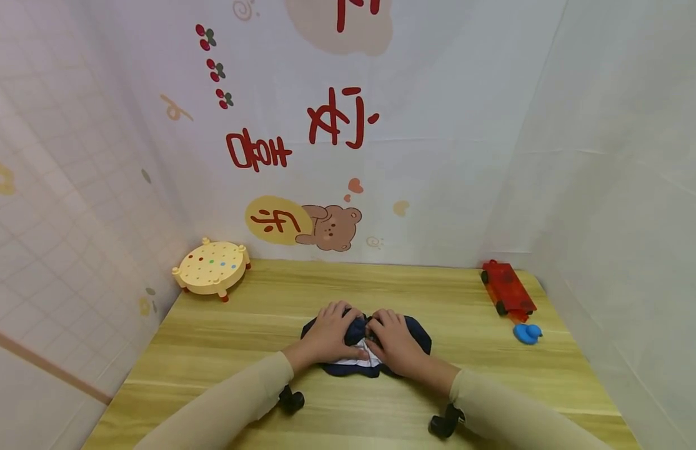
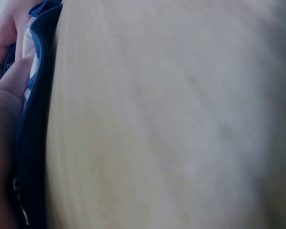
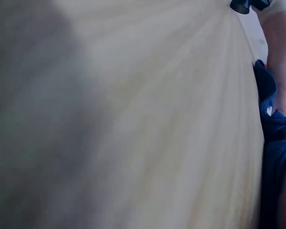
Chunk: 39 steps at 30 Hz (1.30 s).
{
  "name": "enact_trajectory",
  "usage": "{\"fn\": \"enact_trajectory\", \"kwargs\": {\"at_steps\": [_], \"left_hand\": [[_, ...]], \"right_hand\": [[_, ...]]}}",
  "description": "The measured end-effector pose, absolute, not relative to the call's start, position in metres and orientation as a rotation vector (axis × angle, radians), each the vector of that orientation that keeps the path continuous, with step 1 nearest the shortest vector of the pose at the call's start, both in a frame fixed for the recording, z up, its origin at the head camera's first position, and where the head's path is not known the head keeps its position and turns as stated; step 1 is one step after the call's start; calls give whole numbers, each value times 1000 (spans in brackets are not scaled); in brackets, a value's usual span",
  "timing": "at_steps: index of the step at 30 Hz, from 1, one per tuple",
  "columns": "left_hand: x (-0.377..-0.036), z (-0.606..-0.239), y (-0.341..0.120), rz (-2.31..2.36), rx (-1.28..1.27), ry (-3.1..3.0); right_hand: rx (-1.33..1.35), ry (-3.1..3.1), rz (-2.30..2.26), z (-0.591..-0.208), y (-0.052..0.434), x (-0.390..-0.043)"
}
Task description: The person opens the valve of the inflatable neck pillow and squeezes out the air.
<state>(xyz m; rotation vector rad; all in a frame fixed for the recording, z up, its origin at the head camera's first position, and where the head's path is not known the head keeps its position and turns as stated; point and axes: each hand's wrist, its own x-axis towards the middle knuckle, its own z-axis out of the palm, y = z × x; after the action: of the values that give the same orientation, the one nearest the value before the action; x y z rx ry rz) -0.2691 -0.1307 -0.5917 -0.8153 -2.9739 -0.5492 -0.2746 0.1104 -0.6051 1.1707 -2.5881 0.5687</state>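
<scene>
A dark navy garment (image 1: 420, 332) with a white inner part lies bunched in the middle of the wooden table (image 1: 230, 331). My left hand (image 1: 330, 332) and right hand (image 1: 394, 341) sit side by side on it, fingers curled round a raised fold of fabric between them. In the left wrist view, the navy cloth (image 2: 35, 138) with a zipper runs along the left edge beside my left hand (image 2: 2, 124). The right wrist view has the navy cloth (image 3: 275, 143) at its right edge, and the rest is blurred tabletop. Both forearms wear beige sleeves.
A yellow round toy stool (image 1: 213, 267) with coloured dots stands at the back left corner. A red toy car (image 1: 508, 289) and a small blue toy (image 1: 527, 333) lie at the right edge. White printed sheets wall in the table on three sides.
</scene>
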Motion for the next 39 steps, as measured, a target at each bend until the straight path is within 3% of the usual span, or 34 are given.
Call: {"fn": "enact_trajectory", "kwargs": {"at_steps": [10, 23, 29, 39], "left_hand": [[-281, -589, -138, -759, -917, -2933], [-279, -580, -134, -661, -1001, -2923], [-267, -581, -142, -920, -879, -2758], [-245, -574, -147, -791, -735, -2787]], "right_hand": [[1302, -2469, 1049, -604, 131, -297], [1277, -2452, 993, -601, 128, -293], [1258, -2386, 1011, -597, 138, -286], [1224, -2438, 786, -582, 139, -284]]}}
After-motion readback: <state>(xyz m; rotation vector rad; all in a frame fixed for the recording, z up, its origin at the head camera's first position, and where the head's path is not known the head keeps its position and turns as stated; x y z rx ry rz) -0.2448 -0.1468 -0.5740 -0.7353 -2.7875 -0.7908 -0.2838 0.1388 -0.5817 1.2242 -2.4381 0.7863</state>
